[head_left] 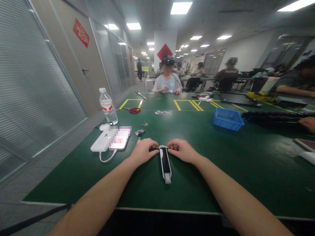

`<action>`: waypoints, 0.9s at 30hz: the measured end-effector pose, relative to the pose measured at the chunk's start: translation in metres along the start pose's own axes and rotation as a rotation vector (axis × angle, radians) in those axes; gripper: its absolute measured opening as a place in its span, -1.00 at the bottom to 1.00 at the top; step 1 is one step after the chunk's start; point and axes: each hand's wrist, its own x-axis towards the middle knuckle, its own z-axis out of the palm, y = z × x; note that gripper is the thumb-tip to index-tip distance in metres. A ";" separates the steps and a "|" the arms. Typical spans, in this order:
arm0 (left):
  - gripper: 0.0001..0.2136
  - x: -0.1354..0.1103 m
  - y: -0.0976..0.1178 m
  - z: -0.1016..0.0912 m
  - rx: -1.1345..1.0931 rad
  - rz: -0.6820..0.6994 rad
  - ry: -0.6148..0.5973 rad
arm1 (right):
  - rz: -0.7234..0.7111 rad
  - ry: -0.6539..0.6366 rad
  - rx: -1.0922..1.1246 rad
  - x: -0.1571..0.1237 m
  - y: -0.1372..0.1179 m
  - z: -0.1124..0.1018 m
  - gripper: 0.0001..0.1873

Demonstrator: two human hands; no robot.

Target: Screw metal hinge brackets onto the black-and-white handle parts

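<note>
A narrow white device with a black inlay (165, 161) lies lengthwise on the green table, its light grey tab pointing toward me. Across its far end runs what looks like a thin metal rod (163, 147). My left hand (144, 150) pinches the rod's left end between thumb and fingers. At the opposite end, my right hand (183, 150) is closed on the rod in the same way. The fingers partly cover the rod's ends. Small grey metal parts (140, 132) lie beyond my left hand, with several tiny rings or nuts (145, 124) farther back.
Left of my hands lie a phone (121, 137) and a cabled white power bank (101, 140), near a water bottle (108, 106). Red-handled scissors (134, 110) and a blue bin (228, 119) are farther back. Across the green table (197, 193) sits a person (167, 82).
</note>
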 end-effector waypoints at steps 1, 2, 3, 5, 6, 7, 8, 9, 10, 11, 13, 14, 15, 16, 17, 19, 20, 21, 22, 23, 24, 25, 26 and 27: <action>-0.84 0.000 0.000 -0.001 0.001 0.005 0.005 | 0.008 -0.002 0.012 0.000 0.000 -0.001 -0.86; -0.85 -0.001 0.001 -0.002 0.001 0.009 0.009 | 0.016 -0.002 0.021 -0.001 -0.001 -0.001 -0.86; -0.85 -0.001 0.001 -0.002 0.003 0.012 0.013 | 0.020 -0.001 0.026 -0.001 -0.001 -0.002 -0.87; -0.86 -0.002 0.002 -0.003 0.004 0.015 0.019 | 0.018 0.005 0.022 -0.001 -0.002 -0.002 -0.87; -0.86 -0.002 0.003 -0.003 0.001 0.018 0.020 | 0.012 0.007 0.015 -0.001 -0.002 -0.002 -0.87; -0.86 -0.002 0.003 -0.003 -0.003 0.021 0.021 | 0.005 0.011 0.006 -0.001 -0.002 -0.002 -0.87; -0.85 -0.002 0.003 -0.003 -0.007 0.024 0.022 | -0.001 0.014 -0.005 -0.001 -0.003 -0.001 -0.87; -0.85 -0.002 0.003 -0.003 -0.011 0.027 0.024 | -0.005 0.017 -0.014 -0.001 -0.003 -0.001 -0.86; -0.85 -0.002 0.002 -0.003 -0.014 0.030 0.025 | -0.007 0.021 -0.022 -0.001 -0.003 -0.001 -0.86; -0.85 -0.001 0.002 -0.002 -0.015 0.031 0.027 | -0.007 0.026 -0.029 -0.001 -0.004 0.000 -0.87; -0.86 -0.001 0.001 -0.001 -0.017 0.033 0.032 | -0.003 0.034 -0.042 -0.001 -0.005 0.000 -0.87; -0.87 -0.001 0.000 0.000 -0.019 0.033 0.036 | -0.002 0.035 -0.045 -0.001 -0.005 0.000 -0.87; -0.87 -0.001 0.000 0.001 -0.021 0.032 0.039 | -0.001 0.035 -0.048 -0.001 -0.006 0.000 -0.87; -0.87 -0.001 -0.001 0.001 -0.023 0.031 0.041 | -0.001 0.034 -0.050 -0.001 -0.006 0.000 -0.87; -0.87 0.000 -0.001 0.002 -0.026 0.029 0.041 | 0.000 0.034 -0.053 -0.001 -0.006 0.000 -0.87; -0.87 0.000 -0.001 0.003 -0.030 0.026 0.038 | 0.000 0.034 -0.056 -0.001 -0.007 0.001 -0.87; -0.87 0.000 -0.001 0.003 -0.030 0.027 0.035 | 0.000 0.034 -0.058 -0.001 -0.007 0.001 -0.86; -0.86 0.000 -0.001 0.003 -0.028 0.029 0.032 | 0.001 0.034 -0.061 0.000 -0.006 0.001 -0.86; -0.86 0.000 -0.001 0.003 -0.026 0.031 0.028 | 0.002 0.033 -0.064 0.000 -0.006 0.000 -0.86; -0.85 0.000 -0.001 0.002 -0.021 0.031 0.024 | 0.002 0.030 -0.067 0.000 -0.006 0.000 -0.85; -0.84 -0.001 -0.001 0.001 -0.014 0.030 0.024 | 0.001 0.024 -0.069 0.000 -0.006 0.000 -0.85; -0.82 -0.001 -0.002 0.000 -0.006 0.027 0.028 | 0.000 0.017 -0.069 -0.001 -0.006 -0.001 -0.84; -0.80 -0.001 -0.003 -0.002 0.002 0.023 0.036 | -0.003 0.008 -0.070 -0.001 -0.007 -0.001 -0.82; -0.78 -0.001 -0.005 -0.005 0.009 0.017 0.050 | -0.007 -0.002 -0.070 -0.001 -0.007 -0.002 -0.81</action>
